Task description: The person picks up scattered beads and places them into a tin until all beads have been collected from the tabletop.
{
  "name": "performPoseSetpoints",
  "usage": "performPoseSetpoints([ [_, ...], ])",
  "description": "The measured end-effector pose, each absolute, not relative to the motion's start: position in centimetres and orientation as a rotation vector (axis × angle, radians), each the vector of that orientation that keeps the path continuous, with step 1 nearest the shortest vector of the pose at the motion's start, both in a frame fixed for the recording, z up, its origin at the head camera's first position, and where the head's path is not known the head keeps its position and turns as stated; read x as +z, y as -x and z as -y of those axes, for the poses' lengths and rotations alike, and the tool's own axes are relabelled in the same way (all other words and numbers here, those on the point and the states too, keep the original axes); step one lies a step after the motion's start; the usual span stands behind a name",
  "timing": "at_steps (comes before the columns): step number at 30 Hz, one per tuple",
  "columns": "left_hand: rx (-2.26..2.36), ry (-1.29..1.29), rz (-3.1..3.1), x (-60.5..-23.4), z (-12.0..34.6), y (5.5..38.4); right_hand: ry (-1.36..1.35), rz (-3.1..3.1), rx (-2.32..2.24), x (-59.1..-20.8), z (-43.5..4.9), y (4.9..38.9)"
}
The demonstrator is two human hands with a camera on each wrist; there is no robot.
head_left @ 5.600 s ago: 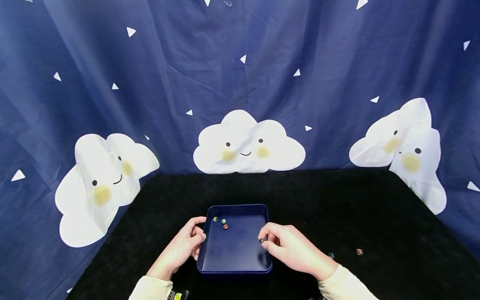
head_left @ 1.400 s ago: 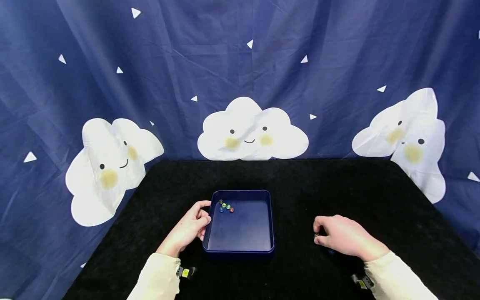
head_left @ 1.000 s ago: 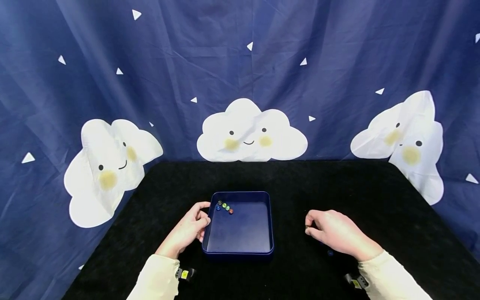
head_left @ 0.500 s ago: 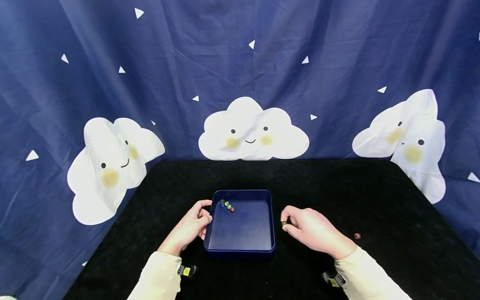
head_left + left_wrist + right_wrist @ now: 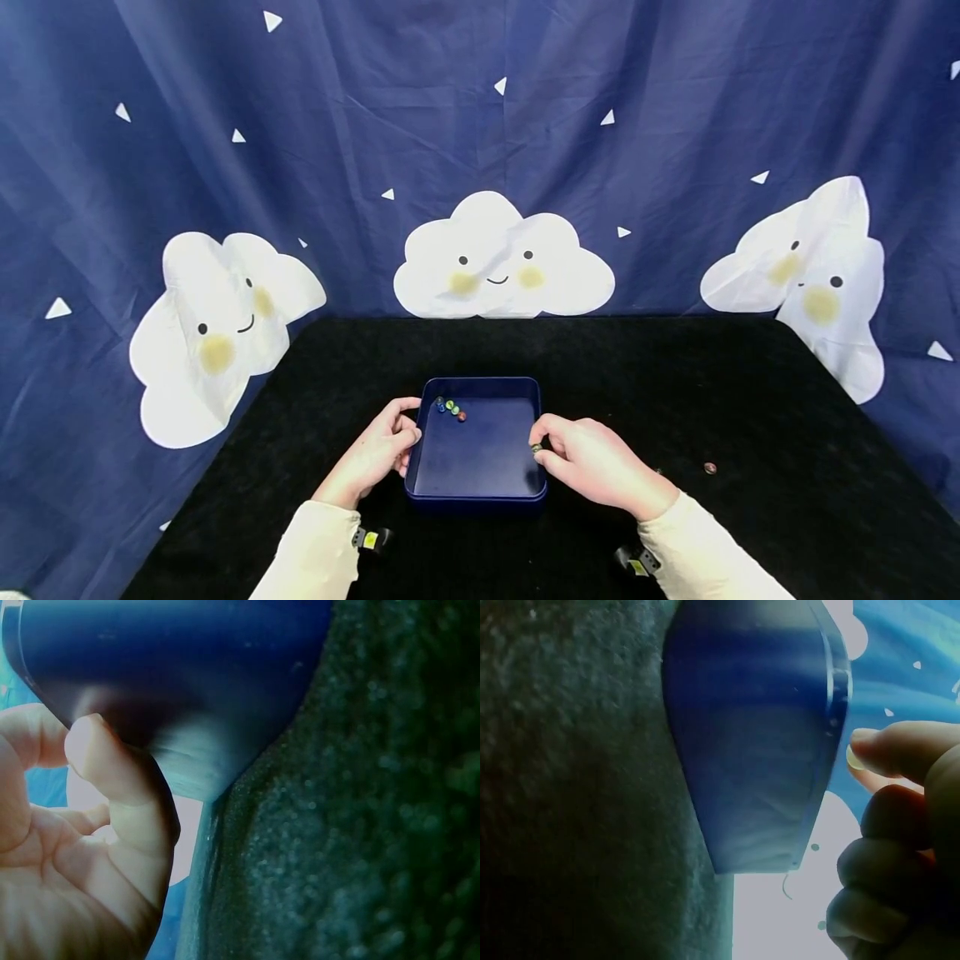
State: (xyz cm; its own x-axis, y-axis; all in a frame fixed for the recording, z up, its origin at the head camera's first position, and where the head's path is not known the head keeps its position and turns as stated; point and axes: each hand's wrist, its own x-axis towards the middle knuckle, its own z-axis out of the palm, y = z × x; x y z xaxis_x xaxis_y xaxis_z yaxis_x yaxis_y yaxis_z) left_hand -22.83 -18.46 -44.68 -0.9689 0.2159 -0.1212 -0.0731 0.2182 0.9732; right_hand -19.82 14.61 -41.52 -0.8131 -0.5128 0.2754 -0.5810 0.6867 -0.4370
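Observation:
My right hand [image 5: 596, 462] pinches a small greenish glass marble [image 5: 536, 447] between thumb and index finger, at the right rim of a dark blue square tray [image 5: 480, 467]. The same marble [image 5: 853, 757] shows pale at the fingertips in the right wrist view, level with the rim. My left hand [image 5: 378, 450] rests against the tray's left side, thumb and index fingertips touching the wall; its lower fingers are partly hidden. Inside the tray, several marbles lie grouped at the far left, among them a blue one [image 5: 441, 407], a green one [image 5: 455, 410] and a red one [image 5: 461, 417].
A reddish marble [image 5: 709, 468] lies on the black tabletop [image 5: 615, 367] to the right of my right forearm. A tiny bit of another object [image 5: 658, 471] peeps out behind that wrist. A blue curtain [image 5: 450, 133] with white clouds hangs behind the table.
Since a second ago my right hand has come left across the table to the tray, carrying the marble. My left hand stays put. Compared with the oldest frame, more marbles are in the tray.

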Motion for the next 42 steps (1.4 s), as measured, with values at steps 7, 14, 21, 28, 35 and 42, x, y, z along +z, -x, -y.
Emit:
performPoseSetpoints([
  [7, 1.810, -0.150, -2.279, -44.7, 18.5, 22.9, -0.897, 2.805, 0.796, -42.0, -14.4, 19.8],
  [14, 1.790, -0.139, -2.282, -44.6, 18.6, 22.9, -0.871, 2.793, 0.793, -41.8, -14.8, 20.0],
  [21, 1.769, -0.128, -2.255, -44.3, 18.7, 22.9, -0.857, 2.807, 0.813, -41.6, -15.2, 20.2],
  [28, 1.797, -0.130, -2.261, -44.6, 18.7, 22.8, -0.845, 2.830, 0.810, -41.7, -15.6, 20.3],
  [35, 1.815, -0.121, -2.261, -44.8, 18.7, 22.6, -0.796, 2.836, 0.835, -41.7, -17.0, 20.1],
  [42, 1.817, -0.123, -2.264, -44.8, 18.4, 22.9, -0.805, 2.866, 0.712, -41.5, -19.6, 20.5],
])
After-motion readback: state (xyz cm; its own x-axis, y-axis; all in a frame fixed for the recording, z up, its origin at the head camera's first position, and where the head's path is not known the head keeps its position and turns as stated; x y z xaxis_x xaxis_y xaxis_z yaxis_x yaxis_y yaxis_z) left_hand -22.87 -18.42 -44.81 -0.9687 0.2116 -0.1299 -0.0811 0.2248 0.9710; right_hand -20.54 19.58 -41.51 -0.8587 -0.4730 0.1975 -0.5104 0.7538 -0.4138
